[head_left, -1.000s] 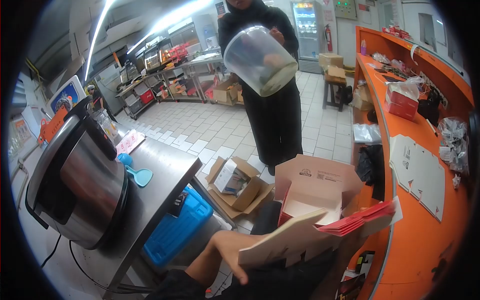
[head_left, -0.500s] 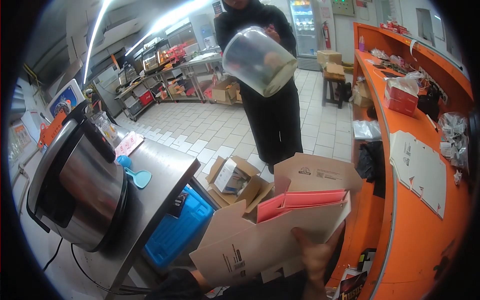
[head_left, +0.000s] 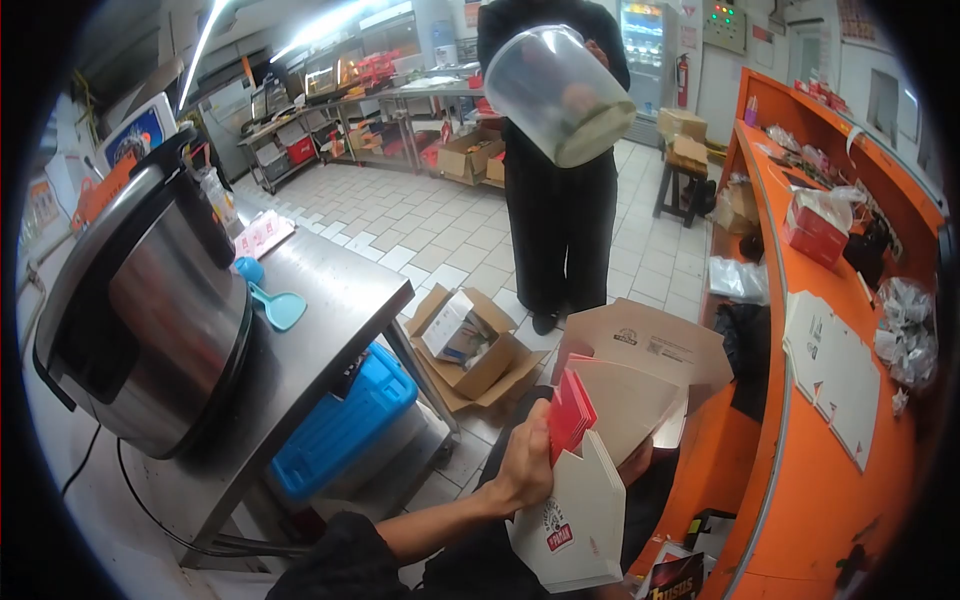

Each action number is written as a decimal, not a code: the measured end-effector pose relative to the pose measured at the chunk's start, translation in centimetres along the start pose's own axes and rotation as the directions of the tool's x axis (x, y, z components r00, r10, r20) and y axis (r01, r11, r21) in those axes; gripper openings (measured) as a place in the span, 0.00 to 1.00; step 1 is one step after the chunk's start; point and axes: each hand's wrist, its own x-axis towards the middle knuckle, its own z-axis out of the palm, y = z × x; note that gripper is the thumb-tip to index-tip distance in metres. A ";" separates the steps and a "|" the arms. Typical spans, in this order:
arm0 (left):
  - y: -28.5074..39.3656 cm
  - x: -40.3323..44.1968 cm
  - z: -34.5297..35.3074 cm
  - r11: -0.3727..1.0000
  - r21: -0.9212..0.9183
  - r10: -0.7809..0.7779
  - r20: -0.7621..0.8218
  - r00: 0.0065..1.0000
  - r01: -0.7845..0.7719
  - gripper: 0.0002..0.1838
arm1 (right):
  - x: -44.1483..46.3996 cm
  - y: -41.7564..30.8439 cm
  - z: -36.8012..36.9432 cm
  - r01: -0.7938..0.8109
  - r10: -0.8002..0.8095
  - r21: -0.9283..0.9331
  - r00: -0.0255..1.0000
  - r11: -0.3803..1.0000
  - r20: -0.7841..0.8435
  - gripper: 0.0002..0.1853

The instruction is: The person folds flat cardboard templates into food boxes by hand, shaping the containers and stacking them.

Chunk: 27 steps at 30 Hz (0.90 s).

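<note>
My left hand (head_left: 526, 462) is closed on the left edge of a partly folded cardboard box (head_left: 575, 525), beside its red flaps (head_left: 571, 410). The box is tilted over my lap, printed side facing me. My right hand (head_left: 637, 462) shows only in part behind the box's right side, holding it there; most of its fingers are hidden. Just beyond stands an open carton with a raised brown lid (head_left: 650, 345).
A person (head_left: 560, 220) stands ahead with a clear bucket (head_left: 560, 95). A steel table (head_left: 330, 290) with a cooker (head_left: 150, 310) and blue spoon (head_left: 281, 308) is at left. An orange counter (head_left: 810, 520) bears flat cardboard (head_left: 832, 375). An open box (head_left: 470, 350) sits on the floor.
The cardboard box has turned from lying wide across my lap to a steeper tilt. My left hand has come up onto its left edge. The view has shifted, and the person appears farther right.
</note>
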 end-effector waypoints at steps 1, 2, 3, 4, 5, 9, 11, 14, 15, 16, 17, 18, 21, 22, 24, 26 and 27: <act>0.6 0.4 0.1 1.000 -0.002 0.017 0.039 0.999 -0.017 0.29 | 1.0 0.4 -0.8 -0.006 0.006 0.001 1.000 1.000 -0.001 0.40; 1.3 0.7 0.3 0.999 -0.006 0.034 0.078 0.996 -0.034 0.31 | 1.8 0.9 -2.0 -0.015 0.015 -0.003 1.000 1.000 -0.009 0.38; 2.9 1.2 0.7 1.000 -0.021 0.014 0.057 0.998 -0.013 0.31 | 2.6 1.2 -3.6 -0.021 0.021 -0.007 0.999 1.000 -0.025 0.36; 4.4 1.6 1.1 0.998 -0.031 0.054 0.123 0.991 -0.050 0.26 | 3.4 1.6 -5.3 -0.031 0.030 -0.015 0.998 0.999 -0.050 0.34; 4.8 1.9 1.2 0.996 -0.041 0.090 0.187 0.978 -0.084 0.24 | 4.1 2.0 -6.8 -0.041 0.039 -0.026 0.996 0.999 -0.080 0.32; 5.7 2.8 2.0 0.897 -0.236 -0.166 0.605 0.779 0.375 0.24 | 6.0 3.2 -14.8 -0.055 0.037 -0.079 0.975 0.995 -0.220 0.27; 6.4 3.3 2.0 0.880 -0.287 -0.124 0.631 0.766 0.379 0.25 | 6.9 3.2 -19.2 -0.075 0.039 -0.119 0.960 0.990 -0.276 0.26; 3.7 3.1 1.6 0.800 -0.478 -0.057 0.542 0.839 0.363 0.23 | 8.5 -2.4 -21.9 -0.117 0.005 -0.419 0.966 0.900 -0.259 0.27; 3.3 2.9 1.0 0.803 -0.484 -0.064 0.511 0.857 0.348 0.21 | 8.4 -2.8 -23.4 0.000 -0.155 -0.703 0.975 0.711 -0.156 0.29; 2.6 2.7 0.4 0.815 -0.469 -0.088 0.481 0.872 0.341 0.20 | 9.1 -4.2 -22.5 -0.077 -0.069 -0.471 0.956 0.879 -0.286 0.29; 2.1 2.6 -0.1 0.826 -0.454 -0.101 0.466 0.879 0.335 0.20 | 10.0 -5.5 -21.4 -0.106 0.018 -0.193 0.913 0.975 -0.409 0.29; 1.8 2.3 -0.2 0.805 -0.482 -0.129 0.428 0.894 0.347 0.19 | 12.0 -6.5 -21.7 -0.106 0.140 0.097 0.862 0.990 -0.487 0.28; 0.2 1.5 -0.5 0.770 -0.519 -0.156 0.408 0.899 0.370 0.15 | 17.4 -6.0 -25.3 0.151 0.137 0.350 0.726 0.925 -0.674 0.23; 0.0 1.2 -0.4 0.766 -0.508 -0.128 0.482 0.867 0.395 0.15 | 18.9 -6.9 -23.8 0.204 0.130 0.372 0.701 0.906 -0.701 0.24; -0.1 0.9 -0.8 0.760 -0.513 -0.176 0.429 0.886 0.400 0.14 | 21.7 -6.8 -23.9 0.300 0.097 0.391 0.673 0.870 -0.733 0.28; -0.1 0.7 -1.0 0.765 -0.508 -0.162 0.442 0.882 0.395 0.13 | 23.7 -7.5 -23.4 0.263 0.111 0.284 0.522 0.922 -0.846 0.28; -0.2 0.6 -1.3 0.772 -0.506 -0.173 0.414 0.894 0.384 0.13 | 25.8 -5.2 -26.1 0.314 0.033 0.206 0.479 0.927 -0.877 0.27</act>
